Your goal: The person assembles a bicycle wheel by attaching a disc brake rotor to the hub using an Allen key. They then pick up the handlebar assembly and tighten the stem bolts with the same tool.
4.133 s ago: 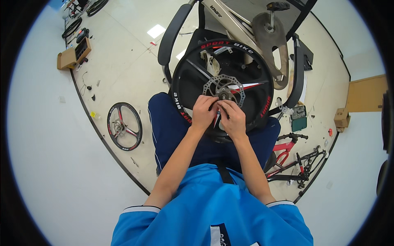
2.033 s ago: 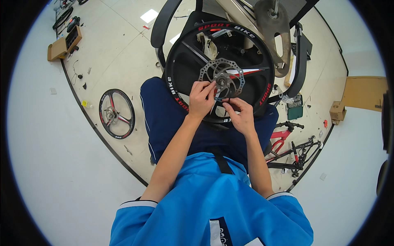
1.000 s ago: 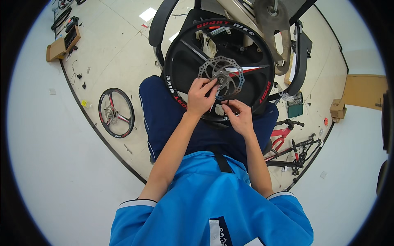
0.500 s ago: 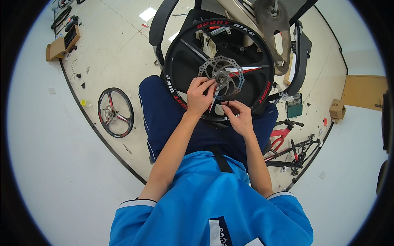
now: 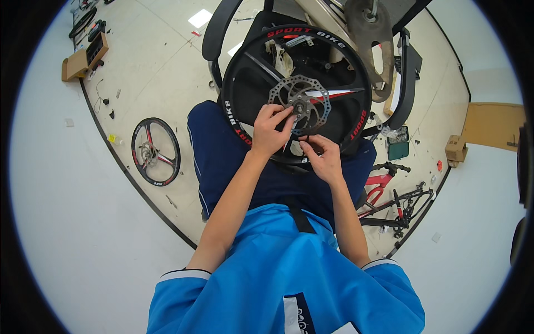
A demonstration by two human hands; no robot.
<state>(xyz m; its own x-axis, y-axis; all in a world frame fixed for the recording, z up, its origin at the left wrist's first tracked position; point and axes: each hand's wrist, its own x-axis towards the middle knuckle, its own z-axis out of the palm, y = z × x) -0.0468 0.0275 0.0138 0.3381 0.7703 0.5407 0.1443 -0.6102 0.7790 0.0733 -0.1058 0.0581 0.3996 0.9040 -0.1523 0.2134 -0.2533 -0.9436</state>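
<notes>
Across my lap and a black chair seat lies a bicycle wheel with a black rim and black, white and red spokes. A perforated metal brake disc is fixed around its hub. My left hand rests over the near left of the disc. Its thumb and fingers are closed beside the hub; anything in them is too small to make out. Nearer the rim, my right hand has thumb and forefinger pinched by the disc's near edge, around something small and dark that I cannot name.
Black chair armrests flank the wheel. Beyond it stand a pale bike frame and a grey metal plate. A second wheel lies on the left floor. Right are red and black frames, a green case and a cardboard box.
My right fingertips have shifted very slightly upward near the disc's edge. The left hand and the wheel stay almost where they were.
</notes>
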